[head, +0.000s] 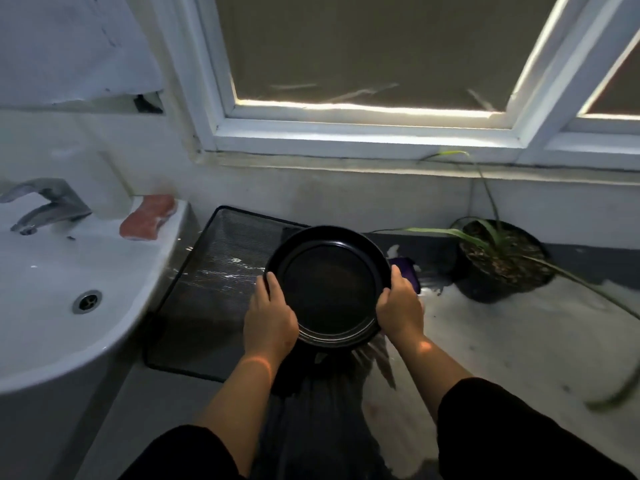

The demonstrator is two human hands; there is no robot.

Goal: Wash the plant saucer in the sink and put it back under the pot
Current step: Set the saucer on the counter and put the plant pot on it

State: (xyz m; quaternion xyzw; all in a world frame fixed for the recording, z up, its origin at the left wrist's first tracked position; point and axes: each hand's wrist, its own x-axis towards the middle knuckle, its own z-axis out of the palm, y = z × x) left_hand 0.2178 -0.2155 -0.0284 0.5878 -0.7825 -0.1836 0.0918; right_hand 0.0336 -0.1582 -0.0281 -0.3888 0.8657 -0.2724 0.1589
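- The left hand (pixel 270 325) grips the near-left rim of the saucer (pixel 327 287), thumb hooked over the edge and the other fingers hidden beneath it.
- The right hand (pixel 400 315) grips the near-right rim the same way, thumb lying on top of the lip.
- The black round saucer is held up in the air between both hands, its hollow side turned toward the camera and its far edge tipped up; its near rim shows pale ring marks.
- Below the saucer lies a black mesh tray (pixel 211 271) on the floor (pixel 502 344), glistening wet, with its left edge just beside the sink.
- The white sink (pixel 52 289) stands at the left, well apart from the saucer; its curved front rim juts out, with the drain (pixel 87 301) in the basin.
- To the right, pale floor lies open between the right hand and the pot.
- A purple object (pixel 407 271) peeks from behind the right hand.
- The black pot (pixel 504 261) sits directly on the floor by the wall, long leaves arching outward.
- Further back, the tap (pixel 45 202) and an orange sponge (pixel 149 216) sit on the sink's ledge.
- The white-framed window (pixel 363 129) runs above.
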